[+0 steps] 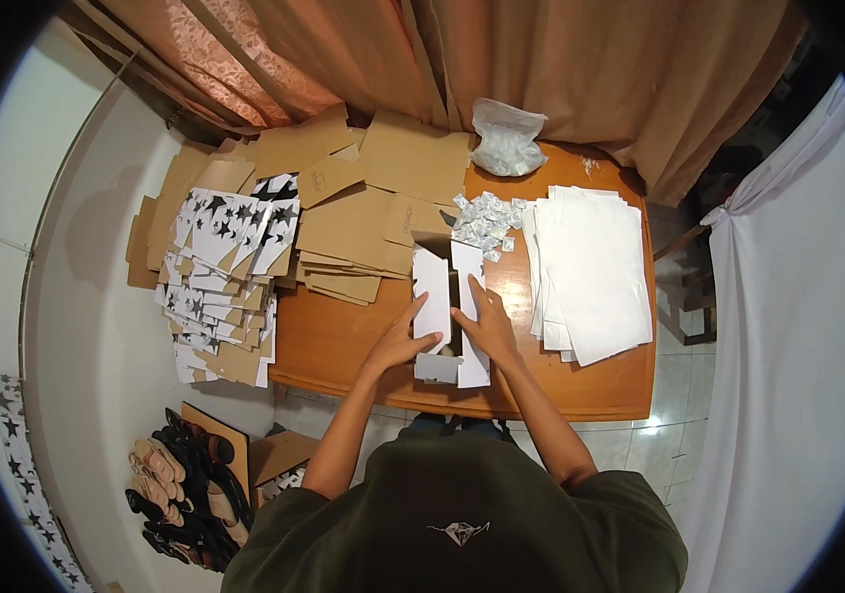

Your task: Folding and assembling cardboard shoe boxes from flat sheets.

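A narrow white cardboard box (430,296) stands on the table near its front edge, right before me. Its long top flaps lean over a dark gap between them, and a small flap shows at the near end. My left hand (401,343) grips the box's left side, with the thumb lying across the left flap. On the other side my right hand (487,328) holds the right flap, its thumb reaching toward the gap. The inside of the box is mostly hidden.
Star-patterned cardboard pieces (230,232) and brown cardboard sheets (413,158) pile up on the left and back. Small packets (487,222) lie behind the box, near a filled plastic bag (507,138). White paper sheets (595,272) are stacked right. Shoes (195,484) sit lower left.
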Available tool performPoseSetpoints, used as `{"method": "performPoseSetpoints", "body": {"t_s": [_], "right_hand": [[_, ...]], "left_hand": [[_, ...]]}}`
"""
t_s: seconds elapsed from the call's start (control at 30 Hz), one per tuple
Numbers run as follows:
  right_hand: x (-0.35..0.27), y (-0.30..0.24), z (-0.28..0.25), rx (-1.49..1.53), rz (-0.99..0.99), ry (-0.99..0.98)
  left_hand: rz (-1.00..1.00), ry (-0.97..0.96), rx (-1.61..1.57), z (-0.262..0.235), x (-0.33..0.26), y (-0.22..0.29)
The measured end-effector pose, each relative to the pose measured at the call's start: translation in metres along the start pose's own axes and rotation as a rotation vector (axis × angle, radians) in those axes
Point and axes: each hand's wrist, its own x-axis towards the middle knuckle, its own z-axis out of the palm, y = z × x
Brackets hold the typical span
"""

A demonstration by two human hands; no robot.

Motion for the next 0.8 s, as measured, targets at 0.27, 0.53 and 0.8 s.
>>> {"method": "performPoseSetpoints", "body": {"t_s": [0.27,0.53,0.8], "right_hand": [[-0.011,-0.003,0.029,-0.261,0.011,0.044],[-0.011,0.006,0.037,-0.032,-0.092,0.03],[-0.023,0.0,0.017,-0.195,0.005,-0.225]], "left_hand": [[0.161,0.15,0.295,-0.006,0.018,-0.057],[0.037,0.108,0.245,-0.007,0.018,-0.025],[0.137,0.146,0.237,-0.012,0.028,-0.037]]}}
